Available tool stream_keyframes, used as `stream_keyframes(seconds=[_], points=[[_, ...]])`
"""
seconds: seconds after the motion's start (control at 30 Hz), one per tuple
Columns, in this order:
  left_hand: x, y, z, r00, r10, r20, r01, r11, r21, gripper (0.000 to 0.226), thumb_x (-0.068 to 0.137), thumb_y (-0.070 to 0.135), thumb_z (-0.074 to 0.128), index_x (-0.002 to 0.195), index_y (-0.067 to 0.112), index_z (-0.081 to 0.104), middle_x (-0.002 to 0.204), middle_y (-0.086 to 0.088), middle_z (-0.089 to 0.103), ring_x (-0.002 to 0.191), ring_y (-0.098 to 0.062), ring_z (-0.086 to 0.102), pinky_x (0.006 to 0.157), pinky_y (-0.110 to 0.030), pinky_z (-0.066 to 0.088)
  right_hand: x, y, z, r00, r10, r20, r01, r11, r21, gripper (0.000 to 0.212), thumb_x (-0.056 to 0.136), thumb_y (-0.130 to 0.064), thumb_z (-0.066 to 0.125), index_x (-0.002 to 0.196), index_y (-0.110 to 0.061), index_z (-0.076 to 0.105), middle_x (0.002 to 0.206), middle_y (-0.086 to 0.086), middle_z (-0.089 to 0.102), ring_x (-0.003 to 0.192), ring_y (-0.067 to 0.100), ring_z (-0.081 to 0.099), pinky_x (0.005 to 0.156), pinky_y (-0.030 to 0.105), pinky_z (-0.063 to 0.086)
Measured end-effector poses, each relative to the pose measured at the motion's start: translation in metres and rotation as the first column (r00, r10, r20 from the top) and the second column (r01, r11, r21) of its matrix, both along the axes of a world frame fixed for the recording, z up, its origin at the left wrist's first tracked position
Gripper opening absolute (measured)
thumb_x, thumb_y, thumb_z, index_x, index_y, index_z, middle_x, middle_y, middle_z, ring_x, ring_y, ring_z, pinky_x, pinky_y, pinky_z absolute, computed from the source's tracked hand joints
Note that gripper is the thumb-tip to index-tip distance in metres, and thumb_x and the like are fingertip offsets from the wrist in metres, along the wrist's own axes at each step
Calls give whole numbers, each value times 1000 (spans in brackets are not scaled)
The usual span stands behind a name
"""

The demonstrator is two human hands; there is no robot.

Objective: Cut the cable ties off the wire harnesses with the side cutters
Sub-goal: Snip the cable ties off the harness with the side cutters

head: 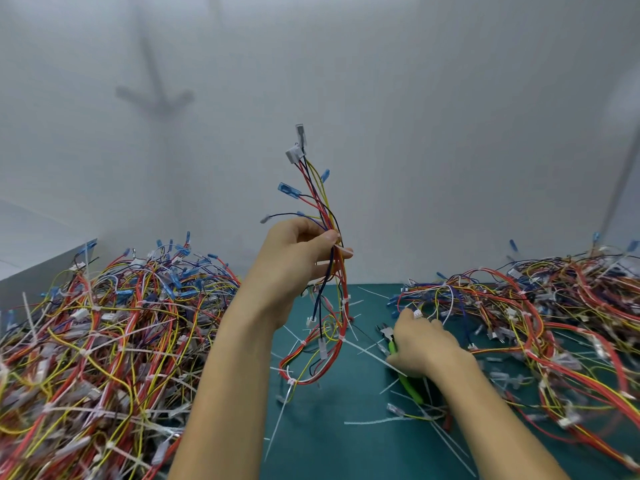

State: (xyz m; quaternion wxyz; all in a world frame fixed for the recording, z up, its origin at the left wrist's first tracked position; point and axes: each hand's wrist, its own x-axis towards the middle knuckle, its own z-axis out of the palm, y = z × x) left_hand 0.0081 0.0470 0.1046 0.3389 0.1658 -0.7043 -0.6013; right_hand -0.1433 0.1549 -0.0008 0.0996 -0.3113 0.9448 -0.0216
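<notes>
**Fig. Harness held upright over the mat, cutters under the other hand.**

The left hand (298, 258) pinches one wire harness (320, 206) between thumb and curled fingers, holding it upright in mid-frame with its connectors topmost and its lower loop hanging just above the green mat (332, 445). White cable ties (345, 302) are still on this bundle. The right hand (422, 344) lies palm-down on the mat, fingers curled over the green handles of the side cutters (385, 331) (only the jaws and parts of the handles show). Heaped harnesses flank the work: a left pile (104, 341) and a right pile (554, 306). Loose tie offcuts (367, 421) lie scattered on the mat.
</notes>
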Motion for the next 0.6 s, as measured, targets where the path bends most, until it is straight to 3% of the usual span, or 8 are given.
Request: stream_keyframes(seconds=[0.13, 0.27, 0.37, 0.43, 0.5, 0.6], points=[[1, -1, 0, 1000, 1, -1, -1, 1000, -1, 14, 99, 9, 53, 96, -2, 62, 87, -17, 75, 80, -18, 75, 72, -30, 62, 0, -3, -2, 1000, -16, -11, 17, 998, 57, 59, 94, -33, 59, 141, -4, 39, 144, 20, 43, 131, 40, 42, 105, 47, 41], [1, -2, 1, 1000, -3, -12, 3, 1000, -7, 14, 99, 8, 54, 95, -2, 62, 87, -18, 73, 78, -17, 75, 69, -28, 62, 0, -4, 0, 995, 53, -82, -53, 999, 4, 37, 92, -39, 59, 115, -10, 54, 128, 16, 55, 119, 38, 51, 90, 42, 46], [2, -3, 1, 1000, -8, -17, 8, 1000, 2, 14, 99, 8, 54, 95, -2, 63, 88, -19, 72, 76, -16, 75, 64, -24, 60, -2, -7, 8, 996, 80, -34, -84, 981, -176, 28, 96, -40, 46, 92, -13, 52, 107, 14, 61, 104, 35, 60, 78, 38, 44], [3, -3, 2, 1000, -9, -24, 10, 1000, 18, 14, 98, 7, 54, 93, -1, 64, 91, -21, 72, 75, -17, 75, 63, -23, 60, -4, -7, 19, 989, 137, 58, -108, 932, -346, 31, 101, -35, 35, 88, -13, 53, 97, 10, 61, 95, 30, 60, 75, 36, 43], [4, -4, 2, 1000, -6, -25, 7, 1000, 23, 14, 98, 7, 54, 92, -1, 64, 94, -23, 72, 78, -19, 75, 65, -26, 61, -3, -6, 32, 970, 199, 137, -100, 847, -522, 30, 103, -29, 29, 91, -14, 53, 92, 5, 59, 92, 28, 58, 74, 36, 42], [5, -5, 2, 999, -3, -35, 4, 999, 39, 15, 99, 6, 53, 94, -3, 64, 95, -21, 72, 84, -21, 75, 68, -28, 62, 8, -2, 52, 926, 284, 251, 5, 653, -757, 30, 104, -31, 31, 101, -16, 57, 87, 4, 59, 81, 21, 59, 77, 41, 54]])
